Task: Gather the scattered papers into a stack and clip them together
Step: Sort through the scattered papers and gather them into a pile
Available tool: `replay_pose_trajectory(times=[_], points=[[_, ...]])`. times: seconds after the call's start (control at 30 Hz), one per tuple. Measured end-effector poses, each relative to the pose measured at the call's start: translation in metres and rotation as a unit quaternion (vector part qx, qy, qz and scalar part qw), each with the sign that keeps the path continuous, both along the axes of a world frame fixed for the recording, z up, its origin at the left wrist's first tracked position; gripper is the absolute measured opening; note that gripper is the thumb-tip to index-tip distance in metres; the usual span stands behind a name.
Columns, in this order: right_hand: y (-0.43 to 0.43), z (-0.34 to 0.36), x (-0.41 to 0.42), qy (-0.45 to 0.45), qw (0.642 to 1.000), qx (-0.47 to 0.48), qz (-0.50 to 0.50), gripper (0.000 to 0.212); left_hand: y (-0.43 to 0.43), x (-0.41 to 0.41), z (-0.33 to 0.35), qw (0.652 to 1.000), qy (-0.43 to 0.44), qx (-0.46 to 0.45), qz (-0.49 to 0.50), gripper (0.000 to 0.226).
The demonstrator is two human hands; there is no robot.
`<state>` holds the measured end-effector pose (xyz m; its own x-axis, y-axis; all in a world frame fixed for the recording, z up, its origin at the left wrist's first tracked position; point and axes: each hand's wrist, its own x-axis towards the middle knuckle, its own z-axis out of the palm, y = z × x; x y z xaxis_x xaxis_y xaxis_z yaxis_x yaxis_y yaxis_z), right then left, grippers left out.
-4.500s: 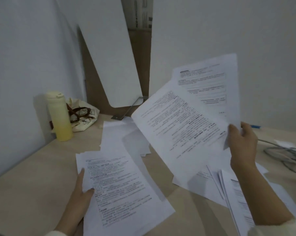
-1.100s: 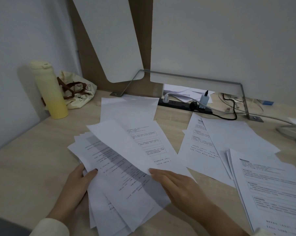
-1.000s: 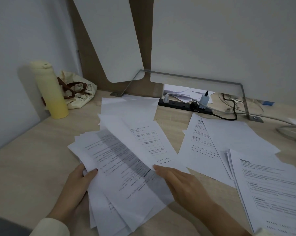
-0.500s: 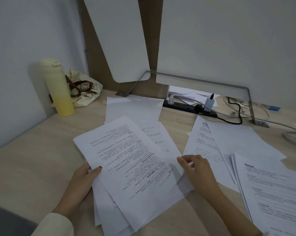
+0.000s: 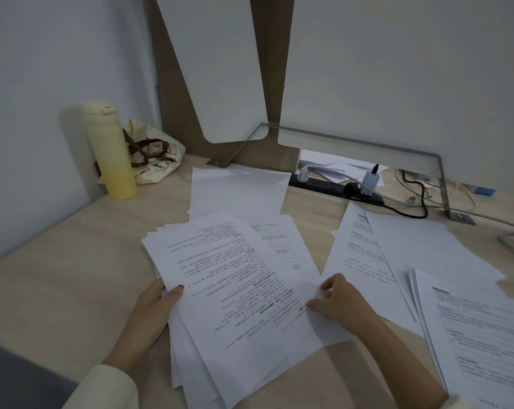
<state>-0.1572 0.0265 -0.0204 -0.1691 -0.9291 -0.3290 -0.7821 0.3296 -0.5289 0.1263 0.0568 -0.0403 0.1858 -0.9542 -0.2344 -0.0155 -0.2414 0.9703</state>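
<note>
A loose pile of printed sheets (image 5: 235, 293) lies fanned on the wooden desk (image 5: 72, 261) in front of me. My left hand (image 5: 149, 317) holds the pile's left edge, thumb on top. My right hand (image 5: 341, 302) rests on the pile's right edge with curled fingers pinching a sheet. A blank sheet (image 5: 238, 190) lies behind the pile. More printed sheets (image 5: 365, 261) and a blank one (image 5: 421, 249) lie to the right. A thicker set of printed pages (image 5: 480, 338) sits at the right edge. No clip is visible.
A yellow bottle (image 5: 111, 152) and a cloth pouch (image 5: 152, 157) stand at the back left. A black power strip (image 5: 332, 184) with plugs and cables runs along the back under a metal bracket (image 5: 438, 175). White partition panels (image 5: 220, 66) rise behind.
The sheets my right hand carried in the air now lie on the left pile. My right hand has slid from the pile's lower middle to its right edge. My left hand stays put.
</note>
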Motion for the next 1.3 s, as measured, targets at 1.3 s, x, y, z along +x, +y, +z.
replay_pose_trajectory(times=[1.3], points=[[-0.121,0.031,0.132,0.076,0.873,-0.361,0.32,0.038,-0.013,0.013,0.014,0.994,-0.004,0.086,-0.073,0.03]])
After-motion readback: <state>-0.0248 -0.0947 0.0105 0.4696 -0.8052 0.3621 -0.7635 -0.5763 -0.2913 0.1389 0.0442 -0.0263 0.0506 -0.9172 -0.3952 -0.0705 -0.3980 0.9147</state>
